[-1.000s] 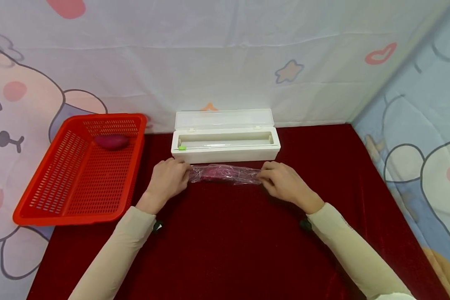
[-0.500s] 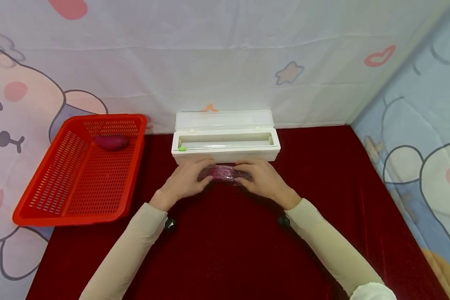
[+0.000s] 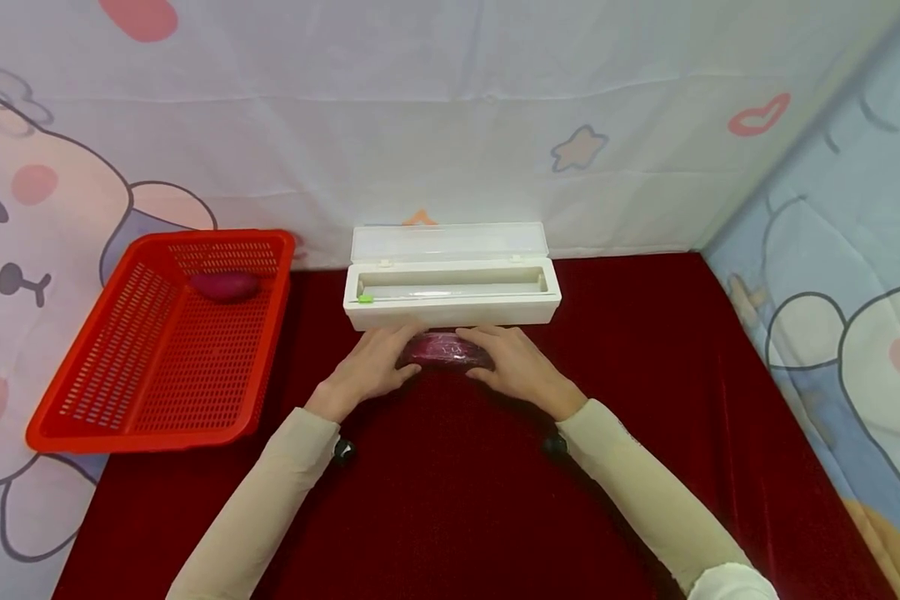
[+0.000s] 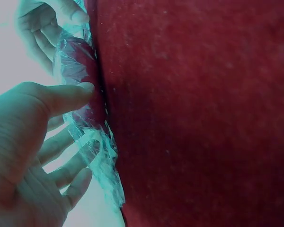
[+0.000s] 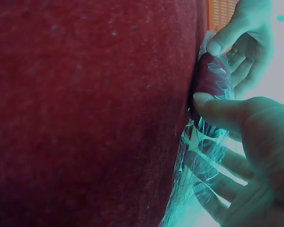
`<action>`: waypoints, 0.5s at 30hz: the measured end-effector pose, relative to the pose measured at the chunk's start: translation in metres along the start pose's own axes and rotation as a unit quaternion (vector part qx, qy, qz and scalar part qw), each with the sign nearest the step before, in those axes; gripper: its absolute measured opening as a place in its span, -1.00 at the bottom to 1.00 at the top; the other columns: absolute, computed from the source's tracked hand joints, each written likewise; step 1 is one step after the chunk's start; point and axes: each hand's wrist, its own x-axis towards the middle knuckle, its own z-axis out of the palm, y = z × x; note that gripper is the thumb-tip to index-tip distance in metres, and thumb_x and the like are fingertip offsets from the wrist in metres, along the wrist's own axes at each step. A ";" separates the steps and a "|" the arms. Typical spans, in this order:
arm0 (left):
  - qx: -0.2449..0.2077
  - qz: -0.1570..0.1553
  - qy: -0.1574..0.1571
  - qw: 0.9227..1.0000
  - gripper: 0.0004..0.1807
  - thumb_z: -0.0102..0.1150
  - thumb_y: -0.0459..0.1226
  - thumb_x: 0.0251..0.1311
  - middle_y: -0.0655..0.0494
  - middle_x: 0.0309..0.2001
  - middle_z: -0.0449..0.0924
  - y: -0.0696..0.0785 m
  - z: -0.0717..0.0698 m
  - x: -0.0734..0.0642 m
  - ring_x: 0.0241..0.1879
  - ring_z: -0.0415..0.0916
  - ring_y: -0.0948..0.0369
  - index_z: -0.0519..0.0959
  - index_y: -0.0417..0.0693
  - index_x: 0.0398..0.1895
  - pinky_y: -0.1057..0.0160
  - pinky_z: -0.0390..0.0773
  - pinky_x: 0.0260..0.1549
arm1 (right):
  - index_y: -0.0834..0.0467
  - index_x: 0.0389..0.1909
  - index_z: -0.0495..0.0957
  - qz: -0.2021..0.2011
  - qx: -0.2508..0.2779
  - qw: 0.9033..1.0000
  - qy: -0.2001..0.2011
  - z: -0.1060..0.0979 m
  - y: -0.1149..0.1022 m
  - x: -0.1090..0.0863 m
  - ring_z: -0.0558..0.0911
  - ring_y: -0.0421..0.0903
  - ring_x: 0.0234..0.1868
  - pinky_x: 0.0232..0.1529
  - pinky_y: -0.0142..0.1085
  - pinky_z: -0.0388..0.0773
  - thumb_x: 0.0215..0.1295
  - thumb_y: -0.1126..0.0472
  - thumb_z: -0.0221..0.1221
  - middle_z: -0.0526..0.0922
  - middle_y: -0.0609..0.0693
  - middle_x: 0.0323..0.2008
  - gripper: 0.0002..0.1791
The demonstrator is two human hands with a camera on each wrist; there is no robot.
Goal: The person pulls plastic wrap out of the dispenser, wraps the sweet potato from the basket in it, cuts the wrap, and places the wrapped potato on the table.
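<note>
Fingers [image 4: 79, 187] of the left hand [image 3: 367, 367] and right hand [image 3: 522, 367] grip a film-wrapped vegetable [image 3: 444, 348] at either end, toward the back edge of the counter [image 3: 450, 500]. Just behind stands an open white box [image 3: 453, 314]; by the left edge, a red basket [image 3: 187, 367] holds a purple vegetable [image 3: 225, 286].

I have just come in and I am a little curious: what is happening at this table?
A person's left hand and right hand hold a purple item wrapped in clear film, in front of an open white box. Loose film sticks out past both ends. Another purple piece lies in the red basket on the person's left.
</note>
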 end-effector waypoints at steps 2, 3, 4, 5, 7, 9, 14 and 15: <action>0.005 -0.005 -0.001 1.000 -0.38 0.46 -0.26 0.33 -0.06 0.30 0.65 -0.002 0.001 -0.002 0.27 0.60 -0.03 0.49 -0.07 0.43 -0.12 0.50 0.34 | 0.08 0.51 0.48 0.003 0.002 1.000 -0.001 0.000 0.001 0.000 0.70 0.10 0.25 0.28 -0.01 0.63 0.36 0.14 0.47 0.64 0.12 0.34 -0.28; 0.008 -0.008 -0.003 1.000 -0.40 0.45 -0.25 0.34 -0.05 0.31 0.65 -0.004 0.001 -0.003 0.28 0.60 -0.03 0.50 -0.06 0.42 -0.13 0.48 0.35 | 0.08 0.51 0.48 0.005 0.004 1.000 -0.002 0.001 0.002 -0.001 0.70 0.09 0.25 0.27 -0.02 0.63 0.37 0.15 0.45 0.64 0.12 0.33 -0.29; 0.010 -0.010 -0.003 1.000 -0.41 0.44 -0.25 0.35 -0.06 0.30 0.66 -0.005 0.001 -0.004 0.28 0.60 -0.04 0.51 -0.06 0.41 -0.13 0.49 0.35 | 0.07 0.52 0.48 0.006 0.007 1.000 -0.004 0.001 0.002 -0.001 0.70 0.08 0.24 0.27 -0.02 0.64 0.39 0.16 0.44 0.65 0.12 0.32 -0.30; 0.010 -0.013 -0.004 1.000 -0.43 0.44 -0.25 0.35 -0.05 0.29 0.67 -0.006 0.002 -0.005 0.27 0.61 -0.03 0.53 -0.06 0.40 -0.11 0.49 0.34 | 0.07 0.52 0.48 0.007 0.008 1.000 -0.004 0.001 0.003 -0.001 0.70 0.07 0.24 0.27 -0.02 0.64 0.40 0.17 0.43 0.65 0.11 0.31 -0.31; 0.006 -0.021 -0.006 1.000 -0.47 0.44 -0.24 0.36 -0.04 0.25 0.70 -0.007 0.002 -0.007 0.23 0.64 -0.01 0.57 -0.07 0.37 -0.07 0.54 0.31 | 0.07 0.51 0.49 0.008 0.012 1.000 -0.003 0.002 0.005 -0.001 0.71 0.05 0.21 0.25 -0.04 0.65 0.43 0.18 0.40 0.68 0.10 0.26 -0.35; -0.003 -0.027 -0.006 1.000 -0.51 0.43 -0.23 0.37 -0.05 0.19 0.73 -0.007 0.002 -0.008 0.15 0.68 0.03 0.60 -0.11 0.32 -0.03 0.60 0.23 | 0.08 0.48 0.52 0.010 0.015 1.000 0.002 0.002 0.007 -0.001 0.72 0.04 0.18 0.23 -0.05 0.66 0.45 0.19 0.38 0.70 0.10 0.20 -0.39; -0.037 -0.046 -0.013 0.998 -0.59 0.39 -0.23 0.41 -0.05 0.07 0.78 -0.005 0.004 -0.010 -0.04 0.70 0.15 0.66 -0.20 0.24 0.07 0.70 0.03 | 0.09 0.45 0.56 0.019 0.019 1.000 0.015 0.003 0.011 -0.003 0.72 0.05 0.18 0.23 -0.05 0.66 0.44 0.17 0.39 0.72 0.10 0.20 -0.42; -0.042 -0.048 -0.014 0.998 -0.60 0.38 -0.23 0.42 -0.05 0.06 0.78 -0.005 0.004 -0.010 -0.08 0.69 0.18 0.66 -0.20 0.23 0.09 0.70 -0.01 | 0.08 0.45 0.56 0.021 0.019 0.999 0.015 0.003 0.011 -0.004 0.71 0.05 0.21 0.26 -0.04 0.65 0.43 0.15 0.40 0.71 0.10 0.23 -0.41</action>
